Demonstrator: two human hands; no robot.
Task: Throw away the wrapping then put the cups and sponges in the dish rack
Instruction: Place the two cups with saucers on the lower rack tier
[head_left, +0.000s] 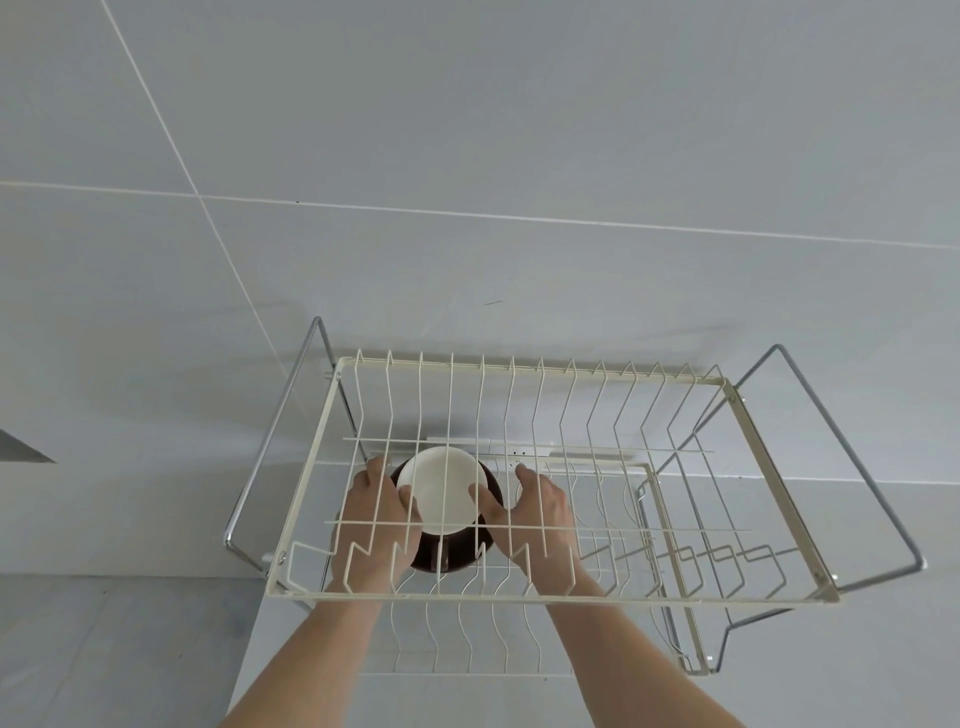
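Observation:
A cream wire dish rack (779, 600) with chrome legs stands against the grey tiled wall. Under its upper tier, both my hands hold a cup (441, 491) that is white inside and dark brown outside, tilted so its mouth faces me. My left hand (376, 519) grips its left side and my right hand (540, 514) its right side, thumbs on the white rim. The cup sits just above the lower tier's wires, seen through the upper tier's grid. No sponges or wrapping are in view.
The rack's upper tier (571, 405) is a row of upright wire dividers. A lower wire tier (467, 644) shows beneath my forearms. Chrome legs (280, 431) flank the rack. A white socket strip (514, 452) sits on the wall behind. A grey counter (130, 649) lies at lower left.

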